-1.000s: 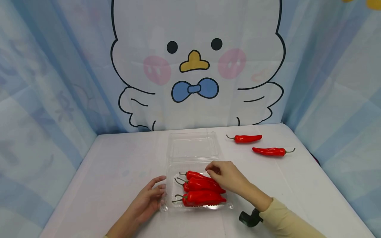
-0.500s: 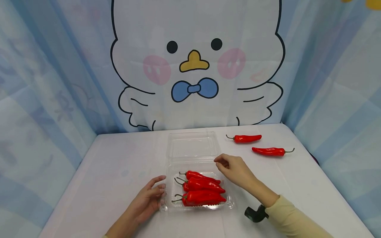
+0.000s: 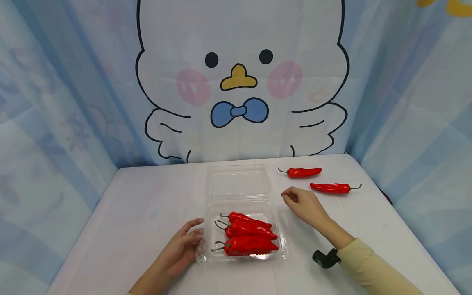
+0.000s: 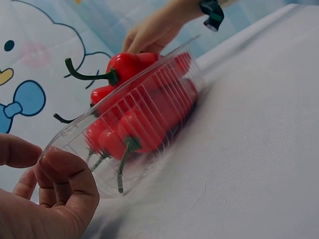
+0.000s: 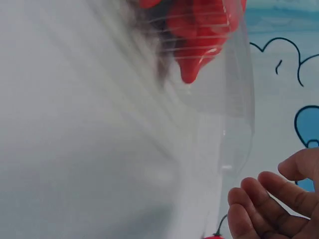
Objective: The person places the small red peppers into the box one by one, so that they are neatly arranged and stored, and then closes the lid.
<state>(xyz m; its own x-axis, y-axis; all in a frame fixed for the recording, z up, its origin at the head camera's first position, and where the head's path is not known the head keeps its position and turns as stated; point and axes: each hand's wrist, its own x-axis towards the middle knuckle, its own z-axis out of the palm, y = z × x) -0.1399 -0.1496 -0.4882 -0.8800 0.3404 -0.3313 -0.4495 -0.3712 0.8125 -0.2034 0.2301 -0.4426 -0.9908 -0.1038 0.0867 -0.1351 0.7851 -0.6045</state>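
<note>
A clear plastic clamshell box (image 3: 273, 208) sits on the table with its lid (image 3: 237, 181) folded back flat. Red peppers (image 3: 252, 246) with green stems lie piled inside it; the left wrist view shows more beneath the top ones (image 4: 144, 129). My left hand (image 3: 182, 248) pinches the box's left rim between thumb and fingers, as the left wrist view shows. To the right of the box, my right hand (image 3: 304, 205) hovers with loosely bent fingers (image 5: 276, 191) and nothing in them. Ahead of it lie two loose peppers, a nearer one (image 3: 330, 188) and a farther one (image 3: 304, 172).
The table (image 3: 155, 205) has a white cover. Curtains (image 3: 51, 123) enclose its sides, and a backdrop (image 3: 239, 135) with a cartoon bird hangs behind. A black wrist device (image 3: 326, 259) hangs by the right sleeve.
My right hand has withdrawn from above the box, moving right and slightly away toward the loose peppers. The left hand stays at the rim, and the peppers in the box lie as before.
</note>
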